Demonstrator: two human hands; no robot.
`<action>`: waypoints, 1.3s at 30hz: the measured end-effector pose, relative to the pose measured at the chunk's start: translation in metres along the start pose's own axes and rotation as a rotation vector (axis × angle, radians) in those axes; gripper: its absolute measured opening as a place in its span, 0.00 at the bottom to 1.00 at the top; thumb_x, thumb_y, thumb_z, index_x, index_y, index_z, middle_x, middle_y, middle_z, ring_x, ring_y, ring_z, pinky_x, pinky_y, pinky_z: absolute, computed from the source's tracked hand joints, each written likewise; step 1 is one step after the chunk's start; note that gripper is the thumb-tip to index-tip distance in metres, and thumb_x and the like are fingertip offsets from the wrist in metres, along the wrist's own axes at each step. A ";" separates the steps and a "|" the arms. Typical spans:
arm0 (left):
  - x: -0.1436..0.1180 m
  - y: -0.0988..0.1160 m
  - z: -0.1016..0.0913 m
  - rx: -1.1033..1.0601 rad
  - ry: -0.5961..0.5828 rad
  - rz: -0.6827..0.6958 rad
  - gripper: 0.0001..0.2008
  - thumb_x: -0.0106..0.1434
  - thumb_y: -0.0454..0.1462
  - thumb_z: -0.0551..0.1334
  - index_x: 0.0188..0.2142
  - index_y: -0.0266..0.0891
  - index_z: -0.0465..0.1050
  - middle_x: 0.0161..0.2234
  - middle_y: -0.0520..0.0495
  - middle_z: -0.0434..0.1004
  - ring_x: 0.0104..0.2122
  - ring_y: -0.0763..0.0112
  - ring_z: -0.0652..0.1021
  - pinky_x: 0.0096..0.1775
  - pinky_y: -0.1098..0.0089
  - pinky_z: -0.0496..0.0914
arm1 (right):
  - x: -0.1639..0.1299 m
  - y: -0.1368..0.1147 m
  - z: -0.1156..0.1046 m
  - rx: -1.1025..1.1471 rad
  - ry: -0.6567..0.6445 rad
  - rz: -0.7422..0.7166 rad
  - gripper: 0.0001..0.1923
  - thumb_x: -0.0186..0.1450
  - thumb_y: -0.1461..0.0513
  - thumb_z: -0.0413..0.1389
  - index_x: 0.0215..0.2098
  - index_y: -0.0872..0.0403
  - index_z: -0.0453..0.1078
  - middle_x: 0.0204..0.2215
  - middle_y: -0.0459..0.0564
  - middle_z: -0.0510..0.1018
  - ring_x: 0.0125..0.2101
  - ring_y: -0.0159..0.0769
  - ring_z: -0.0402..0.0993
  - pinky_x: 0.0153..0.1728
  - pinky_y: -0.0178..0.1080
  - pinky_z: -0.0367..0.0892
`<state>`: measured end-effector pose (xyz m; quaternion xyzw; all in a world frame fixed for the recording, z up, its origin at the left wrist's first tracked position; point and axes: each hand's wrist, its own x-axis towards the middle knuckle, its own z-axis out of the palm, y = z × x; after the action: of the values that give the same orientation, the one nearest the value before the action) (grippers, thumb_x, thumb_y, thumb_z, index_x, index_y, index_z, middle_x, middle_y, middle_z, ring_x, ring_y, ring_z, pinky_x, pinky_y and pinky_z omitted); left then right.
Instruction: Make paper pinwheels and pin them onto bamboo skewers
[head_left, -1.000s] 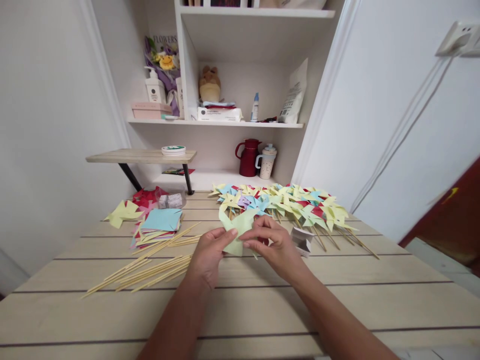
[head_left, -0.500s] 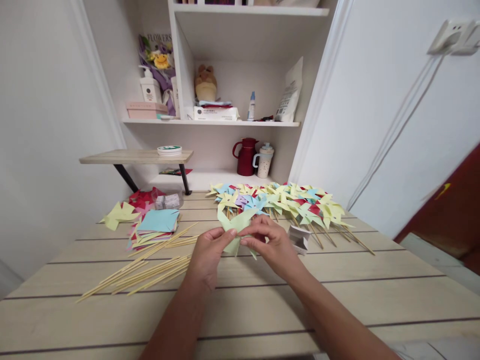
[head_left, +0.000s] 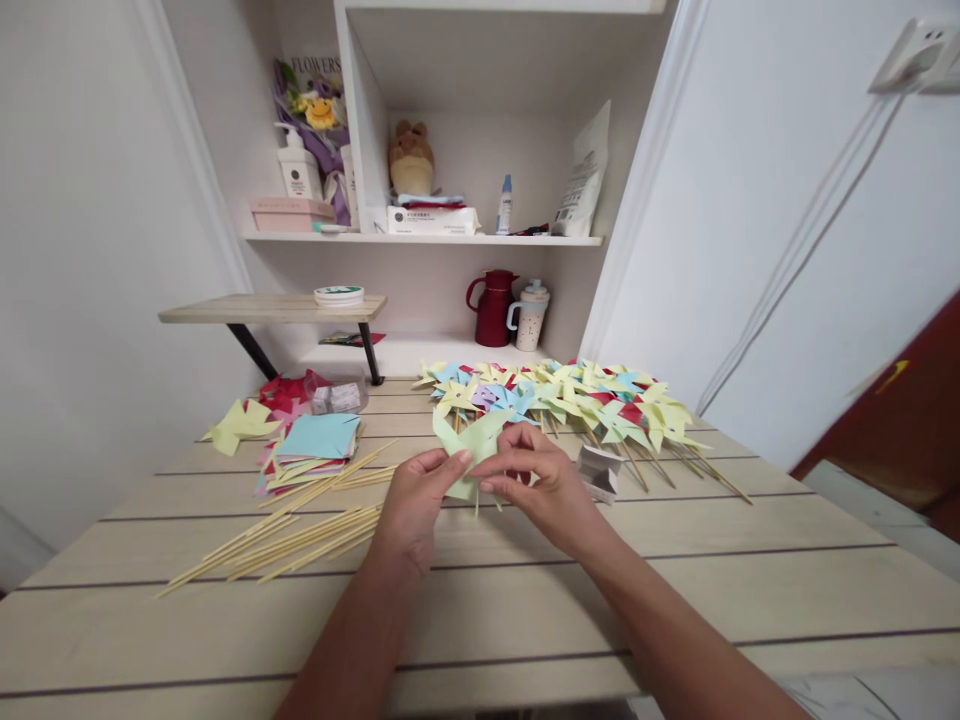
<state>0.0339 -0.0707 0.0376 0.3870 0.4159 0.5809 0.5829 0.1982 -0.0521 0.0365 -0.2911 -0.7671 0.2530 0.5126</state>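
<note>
Just behind hands, pinwheels [head_left: 577, 400], sticks [head_left: 300, 540] left, paper stack [head_left: 319, 440]

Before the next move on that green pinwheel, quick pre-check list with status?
1. Left hand grips the green paper pinwheel: ok.
2. Right hand pinches its centre: ok.
3. Stick through the paper: cannot tell, only a thin tip shows below the fingers.
4. Spare sticks lie on the table beside the left hand: ok.
5. Finished pinwheels lie apart, behind the hands: ok.
6. Paper stack lies apart from the hands: ok.
</note>
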 end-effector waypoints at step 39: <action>-0.001 0.001 0.002 0.007 -0.007 -0.012 0.15 0.51 0.42 0.73 0.36 0.35 0.82 0.33 0.43 0.83 0.33 0.69 0.77 0.37 0.72 0.67 | 0.001 -0.007 -0.003 -0.136 0.037 0.042 0.03 0.62 0.63 0.63 0.30 0.51 0.78 0.27 0.46 0.70 0.27 0.33 0.64 0.27 0.36 0.60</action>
<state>0.0355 -0.0719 0.0389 0.3884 0.4181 0.5749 0.5864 0.1995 -0.0562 0.0425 -0.3460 -0.7667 0.2054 0.5003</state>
